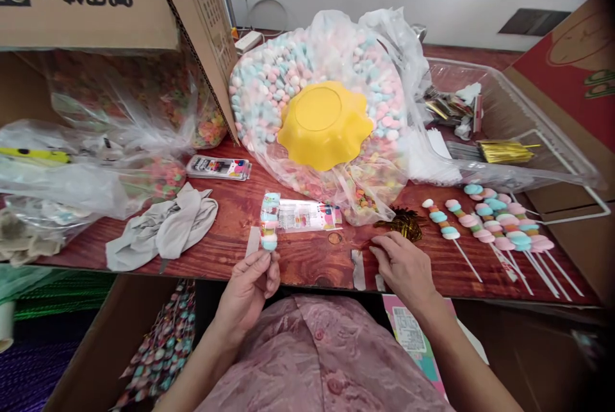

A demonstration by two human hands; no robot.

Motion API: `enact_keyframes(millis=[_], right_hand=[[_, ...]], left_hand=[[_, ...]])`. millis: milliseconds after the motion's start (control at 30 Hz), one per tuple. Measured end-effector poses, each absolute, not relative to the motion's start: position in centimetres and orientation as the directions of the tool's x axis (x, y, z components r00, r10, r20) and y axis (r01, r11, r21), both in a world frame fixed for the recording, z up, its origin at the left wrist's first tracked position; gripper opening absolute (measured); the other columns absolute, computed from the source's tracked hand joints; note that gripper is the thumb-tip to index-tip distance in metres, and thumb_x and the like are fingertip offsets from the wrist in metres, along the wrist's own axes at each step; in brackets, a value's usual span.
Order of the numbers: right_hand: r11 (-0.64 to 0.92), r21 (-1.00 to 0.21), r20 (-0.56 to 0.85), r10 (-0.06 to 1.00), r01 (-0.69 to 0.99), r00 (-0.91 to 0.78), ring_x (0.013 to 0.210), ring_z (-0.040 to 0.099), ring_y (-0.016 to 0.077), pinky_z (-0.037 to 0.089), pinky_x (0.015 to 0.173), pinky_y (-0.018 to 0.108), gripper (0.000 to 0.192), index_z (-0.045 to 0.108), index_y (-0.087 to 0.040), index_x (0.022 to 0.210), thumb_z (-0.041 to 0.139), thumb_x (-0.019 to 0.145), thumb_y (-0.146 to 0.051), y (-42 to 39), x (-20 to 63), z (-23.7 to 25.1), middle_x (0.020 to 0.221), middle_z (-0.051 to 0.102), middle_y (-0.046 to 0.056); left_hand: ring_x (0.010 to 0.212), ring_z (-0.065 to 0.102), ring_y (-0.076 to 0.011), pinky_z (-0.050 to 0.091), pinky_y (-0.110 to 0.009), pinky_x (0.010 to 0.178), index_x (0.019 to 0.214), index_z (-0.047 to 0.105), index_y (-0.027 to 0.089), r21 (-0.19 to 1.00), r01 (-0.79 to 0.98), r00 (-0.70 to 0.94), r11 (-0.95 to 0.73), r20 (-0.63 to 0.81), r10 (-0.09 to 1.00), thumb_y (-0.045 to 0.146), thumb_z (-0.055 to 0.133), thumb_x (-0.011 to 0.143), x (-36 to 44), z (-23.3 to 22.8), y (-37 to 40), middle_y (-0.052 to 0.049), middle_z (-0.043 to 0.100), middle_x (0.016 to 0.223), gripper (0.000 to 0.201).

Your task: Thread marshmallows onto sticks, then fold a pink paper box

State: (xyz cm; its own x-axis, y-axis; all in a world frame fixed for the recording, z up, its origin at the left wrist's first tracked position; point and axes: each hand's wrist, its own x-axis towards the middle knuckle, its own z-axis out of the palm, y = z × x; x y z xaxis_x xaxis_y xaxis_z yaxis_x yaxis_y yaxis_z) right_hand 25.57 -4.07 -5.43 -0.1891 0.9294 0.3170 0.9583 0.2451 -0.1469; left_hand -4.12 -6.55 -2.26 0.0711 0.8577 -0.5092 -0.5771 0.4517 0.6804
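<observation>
My left hand [252, 284] holds a wrapped candy skewer [270, 220] upright by its lower end, just over the table's front edge. The skewer carries pastel blue, white and pink marshmallow pieces inside a clear sleeve. My right hand [401, 264] rests on the wooden table [307, 258] with its fingertips on a thin gold twist tie beside a small heap of gold ties [403, 223]. A flat printed clear bag [307, 214] lies between my hands. Several unwrapped marshmallow skewers [500, 223] lie in a row to the right.
A large clear bag of pastel marshmallows [269, 85] holds an upturned yellow bowl [325, 123]. A grey cloth [163, 232] and bags of candy lie left. Cardboard boxes stand left [86, 2] and right [576, 66]. A carton of finished skewers [163, 348] sits below left.
</observation>
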Motion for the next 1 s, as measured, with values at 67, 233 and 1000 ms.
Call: enact_keyframes(millis=[67,233,1000], right_hand=[[0.228,-0.102,0.311,0.932,0.968,-0.187,0.077,0.060,0.0155,0.040,0.065,0.026,0.020,0.066,-0.019,0.084,0.048,0.092,-0.021,-3.6,25.4,-5.9,0.083,0.065,0.004],[0.182,-0.066,0.361,0.921,0.981,-0.146,0.072,0.061,0.0154,0.036,0.061,0.027,0.018,0.063,-0.018,0.082,0.047,0.089,-0.018,-2.9,25.9,-5.3,0.079,0.068,0.004],[0.622,-0.337,0.644,0.700,0.707,-0.309,0.072,0.064,0.0148,0.051,0.066,0.025,0.020,0.066,-0.017,0.093,0.051,0.086,-0.004,-5.3,20.1,-3.8,0.081,0.069,0.006]], left_hand=[[0.046,0.042,-0.0048,0.027,-0.018,0.043,0.079,0.065,0.011,0.689,-0.572,0.063,0.446,-0.506,0.860,0.035,0.082,0.066,-3.9,-2.1,-6.5,0.003,0.053,0.055,0.032],[0.044,0.042,-0.0047,0.026,-0.018,0.043,0.077,0.066,0.011,0.687,-0.565,0.070,0.457,-0.511,0.857,0.037,0.083,0.065,-3.3,-1.4,-6.6,0.004,0.053,0.054,0.034],[0.060,0.060,-0.0127,0.040,-0.024,0.054,0.072,0.071,0.009,0.577,-0.543,0.451,0.611,-0.413,0.791,0.038,0.081,0.068,2.7,-2.6,-5.9,-0.008,0.067,0.071,0.032]])
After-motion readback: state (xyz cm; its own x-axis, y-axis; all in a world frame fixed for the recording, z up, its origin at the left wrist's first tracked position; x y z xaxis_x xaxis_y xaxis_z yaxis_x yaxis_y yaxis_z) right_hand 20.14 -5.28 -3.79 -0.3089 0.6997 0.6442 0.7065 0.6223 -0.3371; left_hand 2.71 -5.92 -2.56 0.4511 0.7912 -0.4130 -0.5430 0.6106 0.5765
